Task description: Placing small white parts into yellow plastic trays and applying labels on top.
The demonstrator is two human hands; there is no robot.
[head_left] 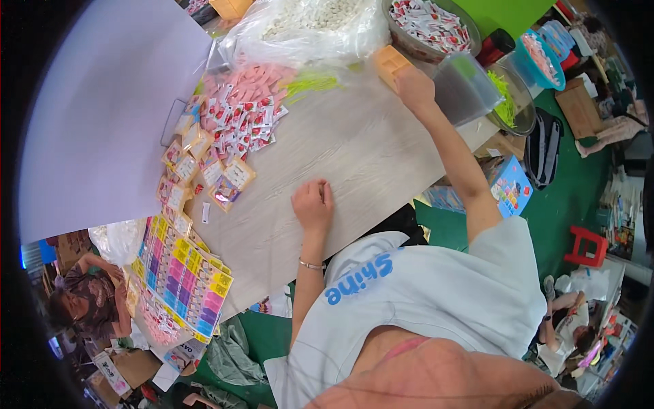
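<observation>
Worktop (354,157): pale wood-grain, bare at centre.
Clear bag of white pieces (306,24): far, bulging.
Sachet pile (235,123): far left, loose.
Right hand (414,87): fingers closed round small orange box (392,63), far right, beside clear tub (470,85).
Left hand (312,203): fingers curled, empty, resting on worktop.
Risk, judged: box nudging tub off edge.

Pale wood-grain desk (354,157) carries small sealed snack packets (225,136) at nine o'clock; clear plastic bag of white pieces (306,24) at twelve; round bowl of sachets (429,27) at one.
</observation>
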